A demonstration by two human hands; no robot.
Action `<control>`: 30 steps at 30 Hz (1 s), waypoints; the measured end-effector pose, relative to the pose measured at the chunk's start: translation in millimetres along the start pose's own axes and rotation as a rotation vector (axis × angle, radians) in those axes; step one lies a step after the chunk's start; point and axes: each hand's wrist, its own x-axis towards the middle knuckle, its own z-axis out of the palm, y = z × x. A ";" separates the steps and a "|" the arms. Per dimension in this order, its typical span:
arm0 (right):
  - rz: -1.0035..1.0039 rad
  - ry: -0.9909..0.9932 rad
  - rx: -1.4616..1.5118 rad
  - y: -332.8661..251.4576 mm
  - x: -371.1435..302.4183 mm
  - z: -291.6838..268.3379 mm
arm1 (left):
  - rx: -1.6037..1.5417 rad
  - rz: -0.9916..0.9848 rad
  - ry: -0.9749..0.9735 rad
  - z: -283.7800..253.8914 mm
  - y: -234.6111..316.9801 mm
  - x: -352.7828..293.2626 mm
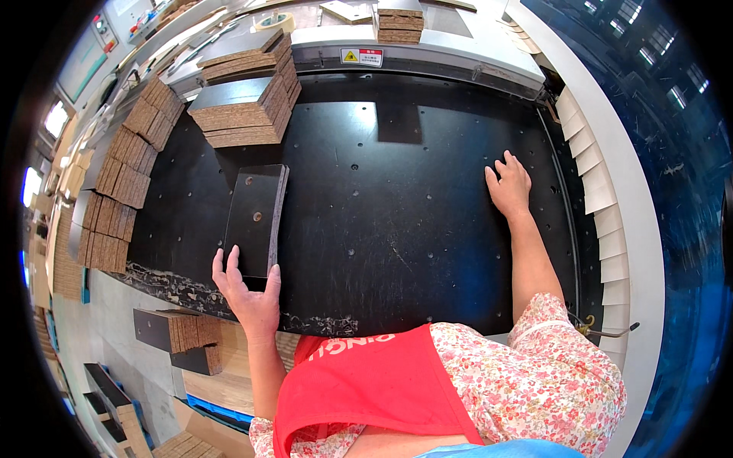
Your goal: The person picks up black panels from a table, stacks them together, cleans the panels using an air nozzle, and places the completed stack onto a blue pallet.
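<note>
A dark rectangular board [256, 206] with two round holes in its face lies on the black table [397, 229], left of the middle. My left hand [256, 301] grips its near end, with the thumb at the right edge and fingers at the left edge. To the right, my right hand [510, 189] is over the table, holding nothing, its fingers apart. Beyond the held board stands a stack of chipboard panels [237, 114] with dark tops.
More panel stacks [122, 168] line the table's left side. A white machine beam [321, 53] with a warning label spans the far edge, bearing a small panel stack [399, 23] and a tape roll [276, 21]. White pleated flaps [603, 198] run along the right side. Panels [179, 332] sit below the left front.
</note>
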 end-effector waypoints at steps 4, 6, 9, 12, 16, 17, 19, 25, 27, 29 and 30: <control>-0.002 -0.002 0.007 0.8 0.3 1.0 | -0.001 0.007 0.004 0.0 -0.5 0.0; -0.004 0.001 0.006 3.0 0.8 3.2 | -0.006 0.005 0.005 0.5 0.2 -0.1; 0.003 -0.005 0.009 1.9 0.4 2.1 | -0.004 0.007 0.008 0.6 0.4 -0.1; 0.013 -0.017 0.009 -1.1 -0.1 -1.0 | -0.004 0.011 0.011 0.5 -0.5 -0.3; 0.013 -0.031 0.000 -0.9 0.5 -1.6 | -0.008 0.010 0.012 0.7 -0.5 -0.2; 0.011 -0.029 0.000 -0.3 0.6 -1.1 | -0.007 0.008 0.011 0.6 -0.2 -0.1; 0.009 -0.025 0.000 1.5 0.8 0.7 | -0.003 0.005 0.008 0.4 0.2 0.2; 0.000 -0.016 0.006 2.5 1.1 2.3 | -0.001 0.007 0.006 0.6 -0.5 0.1; -0.002 -0.011 0.005 2.6 1.1 2.6 | -0.001 -0.003 0.001 -0.1 0.8 0.2; -0.004 -0.009 0.005 2.2 0.9 2.1 | 0.000 -0.007 -0.001 -0.1 0.9 0.1; -0.005 -0.010 0.006 1.4 0.6 0.9 | -0.001 -0.007 -0.001 0.1 0.4 0.0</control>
